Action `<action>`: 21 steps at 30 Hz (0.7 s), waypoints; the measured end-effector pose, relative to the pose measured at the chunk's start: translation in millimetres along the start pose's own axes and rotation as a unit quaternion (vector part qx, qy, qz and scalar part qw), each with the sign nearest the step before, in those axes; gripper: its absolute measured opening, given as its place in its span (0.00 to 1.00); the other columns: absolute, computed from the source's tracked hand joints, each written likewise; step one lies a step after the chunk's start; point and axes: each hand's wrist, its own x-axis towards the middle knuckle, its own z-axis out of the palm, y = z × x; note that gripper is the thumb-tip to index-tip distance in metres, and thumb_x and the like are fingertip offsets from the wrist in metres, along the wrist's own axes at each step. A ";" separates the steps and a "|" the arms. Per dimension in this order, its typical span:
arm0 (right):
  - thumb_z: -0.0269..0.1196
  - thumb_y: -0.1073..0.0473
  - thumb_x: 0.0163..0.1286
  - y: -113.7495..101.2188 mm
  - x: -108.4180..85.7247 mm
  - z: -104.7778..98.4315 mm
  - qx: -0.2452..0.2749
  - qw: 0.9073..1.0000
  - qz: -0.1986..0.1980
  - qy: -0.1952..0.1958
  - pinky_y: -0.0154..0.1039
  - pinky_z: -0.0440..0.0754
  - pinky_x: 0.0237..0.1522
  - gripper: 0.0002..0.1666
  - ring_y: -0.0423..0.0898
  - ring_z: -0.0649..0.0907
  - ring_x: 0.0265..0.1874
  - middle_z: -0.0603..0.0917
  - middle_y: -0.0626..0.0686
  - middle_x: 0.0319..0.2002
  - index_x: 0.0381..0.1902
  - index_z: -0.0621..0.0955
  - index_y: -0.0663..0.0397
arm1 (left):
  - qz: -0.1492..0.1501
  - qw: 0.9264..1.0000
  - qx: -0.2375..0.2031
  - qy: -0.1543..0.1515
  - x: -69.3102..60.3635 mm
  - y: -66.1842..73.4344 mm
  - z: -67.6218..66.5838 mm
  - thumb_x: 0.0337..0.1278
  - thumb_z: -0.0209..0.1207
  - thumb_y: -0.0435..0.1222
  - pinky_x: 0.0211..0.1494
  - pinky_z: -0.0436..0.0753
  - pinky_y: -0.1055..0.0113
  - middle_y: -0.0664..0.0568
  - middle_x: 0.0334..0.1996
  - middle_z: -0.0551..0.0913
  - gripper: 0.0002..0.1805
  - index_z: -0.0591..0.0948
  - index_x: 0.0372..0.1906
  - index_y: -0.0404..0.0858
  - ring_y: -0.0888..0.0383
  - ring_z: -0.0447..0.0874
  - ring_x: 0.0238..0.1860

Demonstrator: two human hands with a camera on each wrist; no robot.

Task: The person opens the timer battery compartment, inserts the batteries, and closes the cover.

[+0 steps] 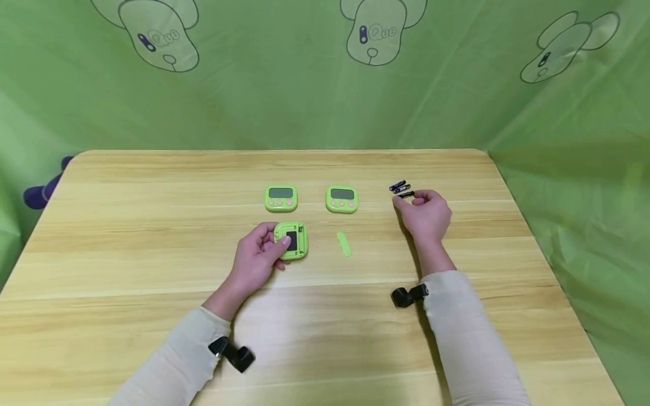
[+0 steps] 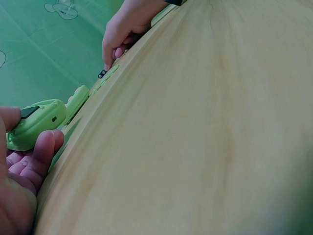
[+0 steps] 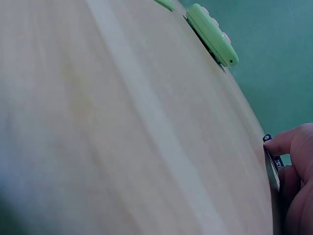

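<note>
one dark battery (image 1: 408,194), right of centre, long axis nearly sideways, right end slightly higher in frame, seems pinched by the right hand (image 1: 426,217); centre-left, the left hand (image 1: 256,256) grips a green timer (image 1: 302,248), back facing up.

Passable gap between left timer (image 1: 281,198) and right timer (image 1: 342,199), green strip (image 1: 343,244) before the latter, batteries (image 1: 402,189) farther right, curtain (image 1: 299,107) behind

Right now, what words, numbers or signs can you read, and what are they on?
None can be read for sure.
Batteries: pale marks, too small to read.
Cartoon heads on the green curtain: printed marks, too blurred to read.
Two green gadgets: no readable writing.
Open-backed green gadget: no readable writing either.
</note>
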 end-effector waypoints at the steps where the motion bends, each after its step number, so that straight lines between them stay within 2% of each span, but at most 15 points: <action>1: 0.73 0.36 0.56 0.7 0.1 0.2 0.001 1.000 -0.002 0.001 0.45 0.76 0.47 0.39 0.51 0.77 0.43 0.80 0.52 0.44 0.56 0.80 0.55 | 0.000 1.000 0.000 0.000 0.0 -0.2 0.1 0.67 0.61 0.31 0.24 0.85 0.59 0.39 0.31 0.82 0.15 0.78 0.56 0.30 0.45 0.83 0.24; 10: 0.73 0.38 0.56 5.4 -6.8 0.7 0.031 0.999 -0.023 0.011 0.40 0.75 0.44 0.36 0.47 0.78 0.40 0.81 0.51 0.42 0.54 0.80 0.54 | -0.002 1.000 0.000 0.001 -0.4 -0.3 0.5 0.67 0.61 0.31 0.24 0.85 0.59 0.39 0.31 0.82 0.16 0.77 0.56 0.30 0.45 0.83 0.24; 17: 0.75 0.40 0.55 6.2 -17.0 -2.3 0.071 0.997 -0.044 0.000 0.37 0.75 0.42 0.35 0.45 0.78 0.38 0.81 0.51 0.40 0.54 0.80 0.54 | -0.007 1.000 0.000 0.000 0.1 0.8 -0.4 0.68 0.61 0.31 0.25 0.85 0.57 0.38 0.32 0.82 0.17 0.77 0.57 0.29 0.40 0.83 0.26; 21: 0.77 0.42 0.54 7.9 -24.1 -6.6 0.104 0.994 -0.038 -0.003 0.32 0.80 0.36 0.34 0.43 0.79 0.35 0.81 0.50 0.38 0.54 0.81 0.53 | -0.014 1.000 -0.004 -0.001 1.5 0.1 -0.1 0.68 0.60 0.29 0.26 0.86 0.55 0.37 0.33 0.82 0.18 0.76 0.59 0.28 0.36 0.82 0.27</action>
